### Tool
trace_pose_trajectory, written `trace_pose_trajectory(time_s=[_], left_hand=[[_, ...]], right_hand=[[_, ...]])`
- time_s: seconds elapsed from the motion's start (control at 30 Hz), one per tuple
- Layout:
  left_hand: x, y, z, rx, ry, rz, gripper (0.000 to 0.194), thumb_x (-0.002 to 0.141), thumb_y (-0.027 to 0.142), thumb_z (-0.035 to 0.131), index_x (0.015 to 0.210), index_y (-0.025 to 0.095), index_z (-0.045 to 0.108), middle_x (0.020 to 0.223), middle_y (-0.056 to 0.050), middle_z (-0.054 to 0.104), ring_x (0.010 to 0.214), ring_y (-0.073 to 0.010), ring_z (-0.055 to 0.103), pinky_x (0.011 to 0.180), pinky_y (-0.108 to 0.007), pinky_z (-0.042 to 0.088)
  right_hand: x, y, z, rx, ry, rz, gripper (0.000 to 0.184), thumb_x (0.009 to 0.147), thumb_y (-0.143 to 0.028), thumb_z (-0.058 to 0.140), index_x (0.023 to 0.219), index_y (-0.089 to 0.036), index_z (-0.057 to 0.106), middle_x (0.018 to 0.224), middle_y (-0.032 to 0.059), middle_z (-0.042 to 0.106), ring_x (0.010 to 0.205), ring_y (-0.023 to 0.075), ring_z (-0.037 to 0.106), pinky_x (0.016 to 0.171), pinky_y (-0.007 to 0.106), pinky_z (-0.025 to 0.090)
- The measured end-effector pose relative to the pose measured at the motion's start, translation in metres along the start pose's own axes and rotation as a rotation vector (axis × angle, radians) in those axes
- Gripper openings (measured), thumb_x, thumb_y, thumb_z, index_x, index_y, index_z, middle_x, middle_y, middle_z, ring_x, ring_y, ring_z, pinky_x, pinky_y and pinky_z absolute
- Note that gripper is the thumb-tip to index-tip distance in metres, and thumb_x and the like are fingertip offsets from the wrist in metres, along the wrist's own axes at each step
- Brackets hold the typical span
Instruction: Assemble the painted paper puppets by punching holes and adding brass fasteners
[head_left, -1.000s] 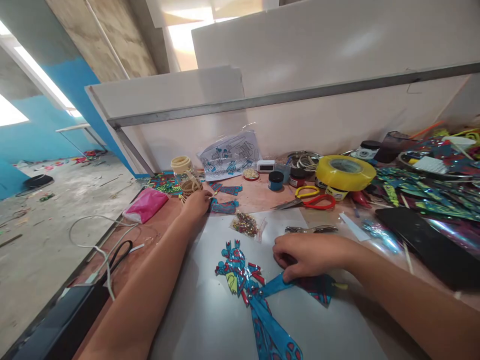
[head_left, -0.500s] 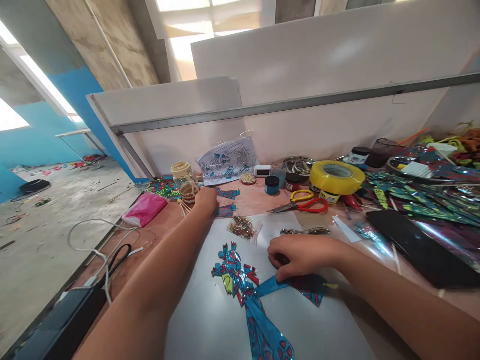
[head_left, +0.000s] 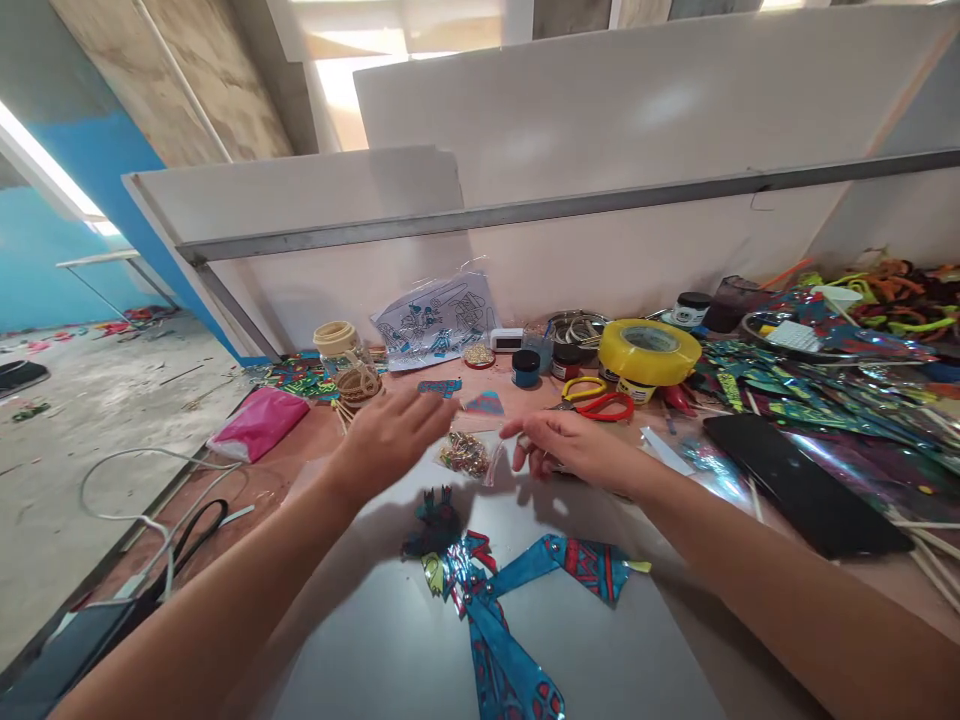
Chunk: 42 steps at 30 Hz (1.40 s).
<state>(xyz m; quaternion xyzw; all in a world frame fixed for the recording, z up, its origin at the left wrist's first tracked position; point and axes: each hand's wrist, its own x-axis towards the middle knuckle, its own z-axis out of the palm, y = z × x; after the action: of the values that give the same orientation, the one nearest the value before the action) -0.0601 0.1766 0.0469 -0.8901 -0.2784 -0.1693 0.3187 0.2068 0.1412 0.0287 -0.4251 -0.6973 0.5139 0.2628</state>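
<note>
A blue and red painted figure of jointed cut pieces (head_left: pixel 525 565), like a shadow puppet, lies flat on the white board (head_left: pixel 360 640). Small round fasteners show at its joints. Over the board's far left part hovers my left hand (head_left: pixel 397 435), palm down, fingers stretched out and holding nothing. My right hand (head_left: pixel 562 445) is open, its fingers loosely bent and apart, just right of a clear plastic bag of small metal pieces (head_left: pixel 466 455). Beyond the hands lie two loose painted pieces, one a blue strip (head_left: pixel 440 387), the other a blue-red piece (head_left: pixel 487 403).
Scissors (head_left: pixel 596 398), a yellow tape roll (head_left: pixel 649 352) and paint jars (head_left: pixel 526 368) stand behind my right hand. A black phone-like slab (head_left: pixel 806 485) and painted sheets (head_left: pixel 795 385) lie right. At left are a glass jar (head_left: pixel 337 345), pink packet (head_left: pixel 259 422) and white cable (head_left: pixel 169 530).
My left hand has drawn back from the loose pieces towards the board. My right hand has let go of the figure's arm and moved up beside the bag. The view has shifted right.
</note>
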Motion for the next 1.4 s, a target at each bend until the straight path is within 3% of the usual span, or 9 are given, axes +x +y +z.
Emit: trace_pose_trajectory(time_s=[0.1, 0.23, 0.57, 0.7, 0.83, 1.0, 1.13, 1.23, 1.4], left_hand=[[-0.013, 0.029, -0.034, -0.006, 0.252, 0.249, 0.021, 0.097, 0.012, 0.049, 0.114, 0.014, 0.061, 0.090, -0.002, 0.073, 0.073, -0.0153, 0.063, 0.062, -0.029, 0.049], [-0.020, 0.051, -0.057, -0.043, 0.240, 0.249, 0.021, 0.098, 0.012, 0.047, 0.113, 0.012, 0.061, 0.085, -0.002, 0.073, 0.070, -0.0149, 0.062, 0.059, -0.029, 0.048], [-0.035, 0.067, -0.042, -0.121, 0.275, 0.093, 0.021, 0.093, 0.013, 0.058, 0.114, 0.011, 0.061, 0.088, -0.005, 0.073, 0.074, -0.0176, 0.063, 0.066, -0.031, 0.049], [-0.032, 0.072, -0.043, -0.446, 0.277, -0.301, 0.011, 0.091, 0.021, 0.063, 0.102, 0.020, 0.061, 0.084, -0.001, 0.070, 0.071, -0.0133, 0.062, 0.066, -0.026, 0.051], [-0.022, 0.076, -0.047, -0.979, 0.056, -0.660, 0.023, 0.091, 0.037, 0.059, 0.105, 0.019, 0.061, 0.084, -0.003, 0.069, 0.065, -0.0133, 0.061, 0.056, -0.026, 0.052], [-0.018, 0.077, -0.048, -1.154, -0.056, -0.713, 0.019, 0.089, 0.034, 0.056, 0.085, 0.020, 0.068, 0.074, 0.000, 0.068, 0.068, -0.0144, 0.061, 0.062, -0.027, 0.050], [-0.019, 0.068, -0.049, -1.172, -0.008, -0.795, 0.024, 0.091, 0.036, 0.054, 0.078, 0.019, 0.066, 0.072, 0.000, 0.066, 0.069, -0.0145, 0.060, 0.062, -0.026, 0.046], [-0.020, 0.064, -0.053, -1.200, -0.120, -0.750, 0.023, 0.089, 0.033, 0.056, 0.076, 0.019, 0.066, 0.069, 0.001, 0.065, 0.066, -0.0132, 0.058, 0.057, -0.024, 0.043], [-0.021, 0.065, -0.054, -1.242, -0.205, -0.717, 0.022, 0.090, 0.036, 0.058, 0.080, 0.019, 0.069, 0.069, 0.002, 0.066, 0.065, -0.0120, 0.058, 0.059, -0.024, 0.043]], right_hand=[[0.003, 0.001, 0.011, 0.322, -0.040, 0.030, 0.057, 0.087, -0.070, 0.049, 0.106, -0.017, 0.062, 0.087, 0.0061, 0.068, 0.068, 0.0145, 0.060, 0.062, 0.028, 0.049], [0.004, -0.002, 0.021, 0.286, 0.047, 0.025, 0.031, 0.077, -0.043, 0.074, 0.092, -0.017, 0.066, 0.073, -0.0016, 0.062, 0.066, 0.0115, 0.056, 0.063, 0.025, 0.047], [-0.013, -0.027, 0.009, 0.090, 0.009, -0.100, 0.021, 0.080, -0.023, 0.065, 0.100, -0.019, 0.062, 0.069, -0.0040, 0.057, 0.056, 0.0094, 0.053, 0.055, 0.025, 0.046], [-0.023, -0.034, 0.018, -0.075, 0.363, -0.222, 0.013, 0.084, -0.024, 0.062, 0.096, -0.021, 0.065, 0.083, 0.0008, 0.064, 0.072, 0.0135, 0.060, 0.066, 0.029, 0.051], [-0.028, -0.034, 0.038, -0.026, 0.543, -0.311, 0.013, 0.087, -0.029, 0.061, 0.099, -0.024, 0.063, 0.091, 0.0021, 0.066, 0.077, 0.0150, 0.063, 0.067, 0.029, 0.053], [-0.026, -0.027, 0.060, 0.188, 0.390, -0.270, 0.016, 0.088, -0.029, 0.061, 0.103, -0.024, 0.059, 0.090, 0.0005, 0.063, 0.077, 0.0141, 0.066, 0.071, 0.031, 0.056], [-0.026, -0.028, 0.062, 0.235, 0.193, -0.196, 0.045, 0.084, -0.027, 0.065, 0.126, -0.025, 0.050, 0.091, 0.0013, 0.065, 0.079, 0.0161, 0.067, 0.075, 0.034, 0.056], [-0.027, -0.031, 0.054, 0.220, 0.158, -0.188, 0.058, 0.085, -0.031, 0.067, 0.138, -0.027, 0.042, 0.096, 0.0022, 0.066, 0.079, 0.0158, 0.066, 0.075, 0.035, 0.056], [-0.024, -0.031, 0.044, 0.085, 0.128, -0.086, 0.015, 0.084, -0.032, 0.068, 0.092, -0.019, 0.068, 0.071, -0.0004, 0.063, 0.059, 0.0119, 0.058, 0.057, 0.027, 0.049]])
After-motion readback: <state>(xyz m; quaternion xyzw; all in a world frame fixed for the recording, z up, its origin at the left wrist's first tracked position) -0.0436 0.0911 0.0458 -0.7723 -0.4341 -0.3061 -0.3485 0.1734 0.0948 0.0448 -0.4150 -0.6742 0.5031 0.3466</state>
